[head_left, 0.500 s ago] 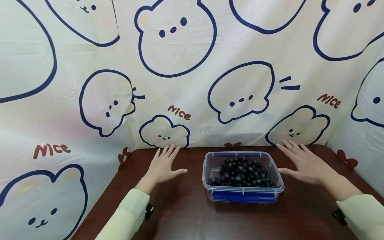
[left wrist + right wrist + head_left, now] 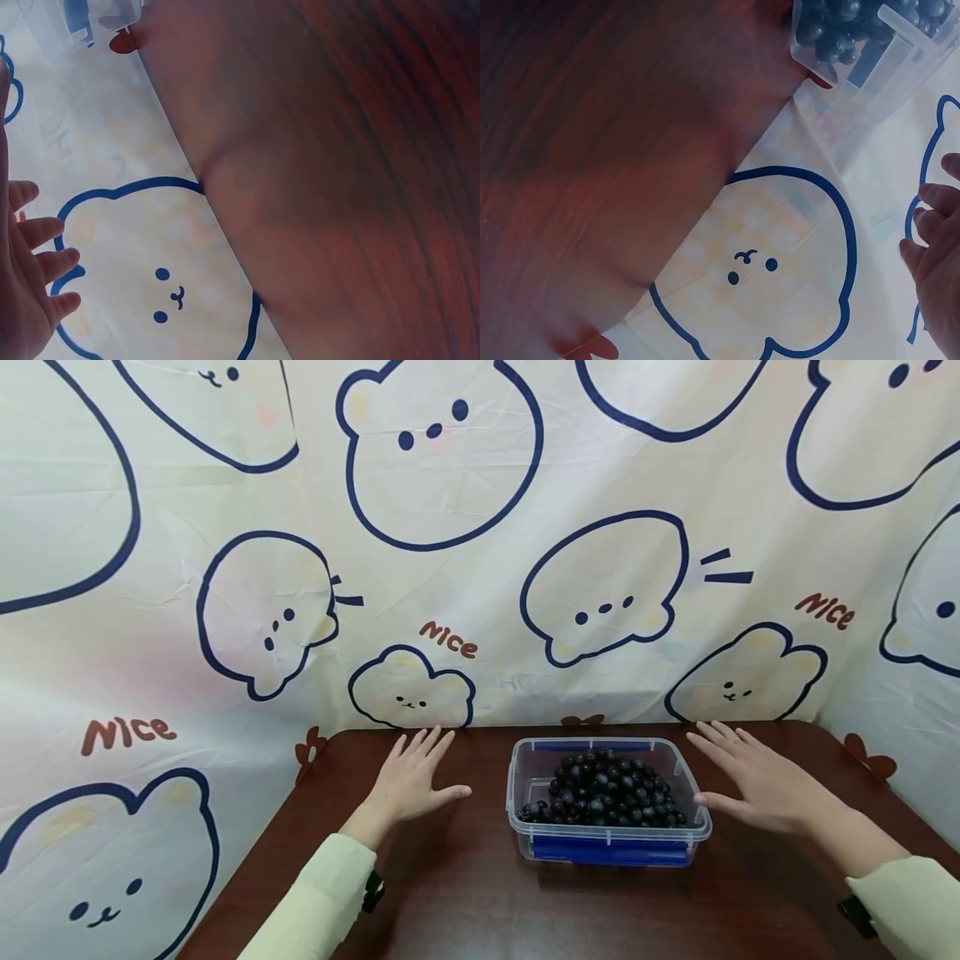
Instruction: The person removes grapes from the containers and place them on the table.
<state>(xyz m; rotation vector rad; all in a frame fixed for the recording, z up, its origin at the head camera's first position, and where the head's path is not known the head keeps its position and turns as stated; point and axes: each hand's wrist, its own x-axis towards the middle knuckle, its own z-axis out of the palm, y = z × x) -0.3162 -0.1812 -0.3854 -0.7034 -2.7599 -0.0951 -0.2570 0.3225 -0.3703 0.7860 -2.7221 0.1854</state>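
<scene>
A clear plastic box (image 2: 525, 839) with blue clips stands lidless on the table, right of the middle in the head view. Heaped inside are small black grapes (image 2: 600, 789), more toward its right side. To the left of the box, my left hand (image 2: 408, 785) is spread with straight fingers and holds nothing. On the other side, my right hand (image 2: 772, 785) is likewise spread and holds nothing. Its thumb tip overlaps the box's right rim in the head view; I cannot tell whether they touch. Part of the box (image 2: 892, 60) also appears in the right wrist view.
The dark brown wooden table (image 2: 465, 910) ends at the back against a pale cloth (image 2: 495, 577) printed with cartoon outlines. The same kind of cloth hangs at both sides. Light green sleeves (image 2: 322, 893) with dark wrist straps cover both forearms.
Both hands have shifted very slightly, with the right thumb now over the box's rim in the head view. The box and grapes have stayed in place.
</scene>
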